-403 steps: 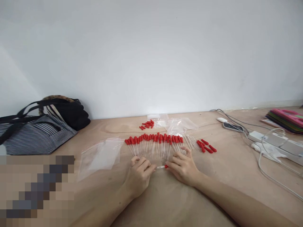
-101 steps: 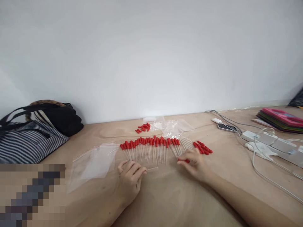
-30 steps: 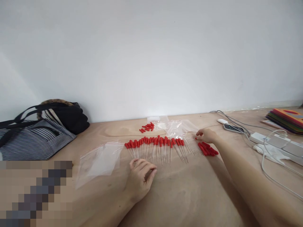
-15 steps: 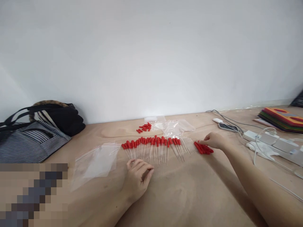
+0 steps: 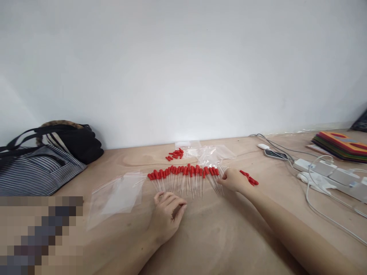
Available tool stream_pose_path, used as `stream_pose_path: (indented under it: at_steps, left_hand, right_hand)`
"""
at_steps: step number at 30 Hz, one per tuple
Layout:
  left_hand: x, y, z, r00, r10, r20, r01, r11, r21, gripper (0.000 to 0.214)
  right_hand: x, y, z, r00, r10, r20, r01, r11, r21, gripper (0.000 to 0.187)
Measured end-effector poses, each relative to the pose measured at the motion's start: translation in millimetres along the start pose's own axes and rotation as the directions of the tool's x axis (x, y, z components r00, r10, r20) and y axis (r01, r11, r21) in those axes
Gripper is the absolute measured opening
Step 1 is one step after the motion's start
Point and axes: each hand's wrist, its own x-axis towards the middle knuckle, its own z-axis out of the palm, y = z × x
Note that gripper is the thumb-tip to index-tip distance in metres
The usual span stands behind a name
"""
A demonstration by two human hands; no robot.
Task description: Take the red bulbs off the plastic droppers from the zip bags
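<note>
A row of glass droppers with red rubber bulbs [image 5: 183,170] lies across the middle of the table. Just in front of it rests my left hand [image 5: 169,214], loosely curled, thumb apart from the fingers, with nothing in it. At the row's right end, my right hand [image 5: 233,180] has thumb and fingers pinched together over the bare glass tubes [image 5: 224,169]. Whatever is between those fingertips is hidden. Loose red rubber bulbs [image 5: 252,181] lie to the right of this hand, some of them behind it.
Clear zip bags [image 5: 123,194] lie flat at the left; more plastic bags [image 5: 216,152] and red bulbs [image 5: 175,154] are near the wall. A striped bag [image 5: 37,172] stands at far left. On the right are a phone [image 5: 275,154], a power strip with cables [image 5: 344,175] and stacked coloured sheets [image 5: 341,145].
My right hand has moved left from the loose red bulbs to the bare glass tubes, covering part of both. My left hand has stayed in place.
</note>
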Motion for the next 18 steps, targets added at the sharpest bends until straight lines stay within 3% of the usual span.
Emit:
stream_pose_path:
  at_steps: [12, 16, 18]
  left_hand:
    - [-1.5, -0.2, 1.5, 1.000, -0.007, 0.011, 0.007, 1.000, -0.029, 0.013]
    - [-1.3, 0.5, 0.6, 1.000, -0.013, 0.009, 0.013, 0.999, -0.037, 0.014]
    - [0.0, 0.7, -0.1, 1.000, -0.023, 0.013, 0.024, 0.999, -0.045, 0.014]
  right_hand:
    - [8.0, 4.0, 9.4, 0.997, 0.019, 0.079, -0.041, 0.956, 0.289, 0.034]
    - [-4.7, -3.3, 7.9, 0.998, -0.052, 0.044, 0.028, 0.903, 0.428, 0.034]
    - [-16.4, -11.9, 12.2, 0.990, -0.130, 0.051, 0.078, 0.820, 0.567, 0.034]
